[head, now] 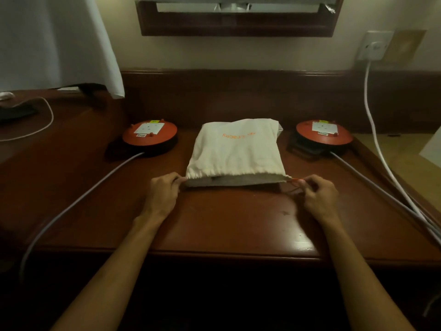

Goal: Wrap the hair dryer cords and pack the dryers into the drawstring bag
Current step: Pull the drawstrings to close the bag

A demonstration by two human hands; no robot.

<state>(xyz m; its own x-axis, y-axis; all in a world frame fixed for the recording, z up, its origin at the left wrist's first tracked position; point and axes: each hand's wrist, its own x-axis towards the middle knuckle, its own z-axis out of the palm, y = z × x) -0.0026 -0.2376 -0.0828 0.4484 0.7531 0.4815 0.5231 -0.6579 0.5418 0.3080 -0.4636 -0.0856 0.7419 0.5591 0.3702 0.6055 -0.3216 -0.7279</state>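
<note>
A: From the head view, what sits in the middle of the dark red-brown wooden bench [226, 218]?

B: A cream cloth drawstring bag with orange lettering [235, 151], lying flat, its gathered mouth turned toward the person. The mouth gapes a little; inside shows a grey lining and a darker shape, too dim to name. The bag bulges somewhat, but I cannot tell what it holds.

A: And the hands?

B: The left hand [164, 191] has its grip pinching the left corner of the bag's mouth, fingers curled. The right hand [318, 194] pinches the thin orange drawstring [297, 180] that comes out at the right corner of the mouth, with a loop of cord trailing on the bench just beneath it.

A: What flanks the bag?

B: Two round orange cable reels with white socket plates on top, one at the left [149, 137] and one at the right [324, 136], each near the bag but apart from it. A grey cable [78, 201] runs from the left reel off the near-left edge of the bench; another grey cable [381, 187] runs from the right reel toward the right edge.

A: Anything behind?

B: A white wall socket [375, 45] with a white cord [372, 115] hanging down, a dark-framed mirror [238, 17] above, and a white curtain [59, 41] at the left.
</note>
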